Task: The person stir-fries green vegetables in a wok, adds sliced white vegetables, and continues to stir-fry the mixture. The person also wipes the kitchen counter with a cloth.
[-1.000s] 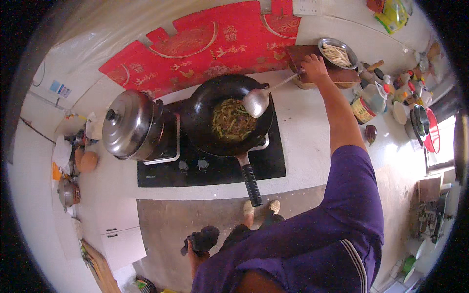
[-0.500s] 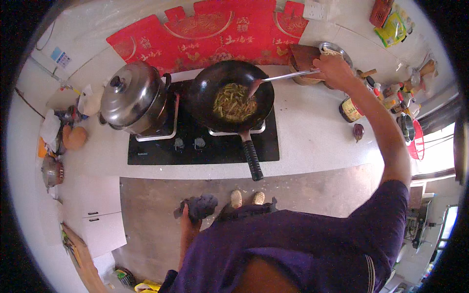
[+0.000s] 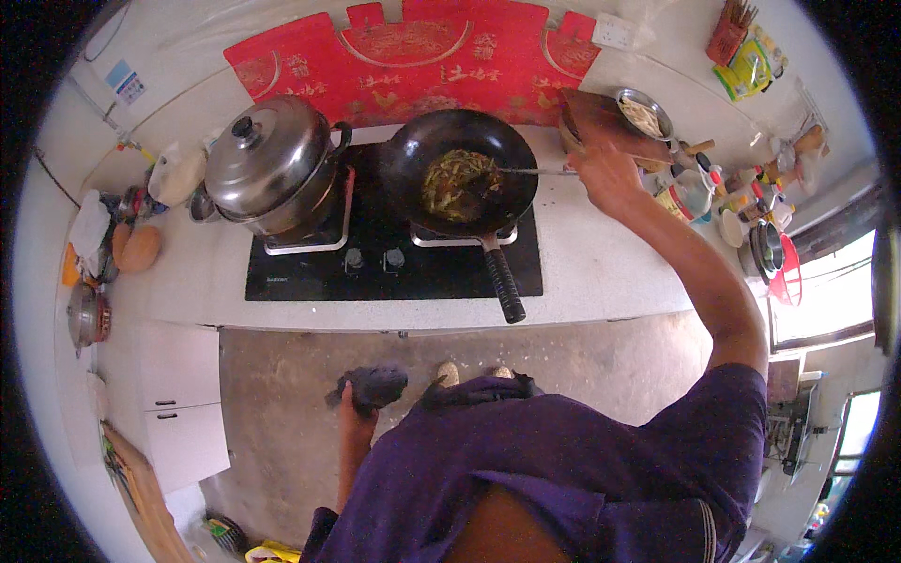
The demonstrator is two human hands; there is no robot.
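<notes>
My right hand (image 3: 605, 178) is closed round the handle of a long metal cooking spatula (image 3: 544, 172). The spatula's head reaches into a black wok (image 3: 514, 155), where it is buried among cut green-brown strips of food (image 3: 455, 183). The wok sits on the right burner, its black-wrapped handle pointing toward me. Low by my body, away from the counter, my left hand (image 3: 357, 413) grips a dark grey cloth (image 3: 377, 385), its fingers partly covered by the fabric.
A large lidded steel pot (image 3: 267, 155) stands on the left burner of the black stove (image 3: 310, 277). Behind my right hand are a wooden board (image 3: 601, 120) and a steel bowl (image 3: 654, 129) of pale strips. Bottles and a red basket (image 3: 790, 272) line the right side.
The spatula has swung lower and deeper into the food, which is now stirred into a different heap. My right hand has dropped slightly. My left hand still holds the cloth; the view has shifted.
</notes>
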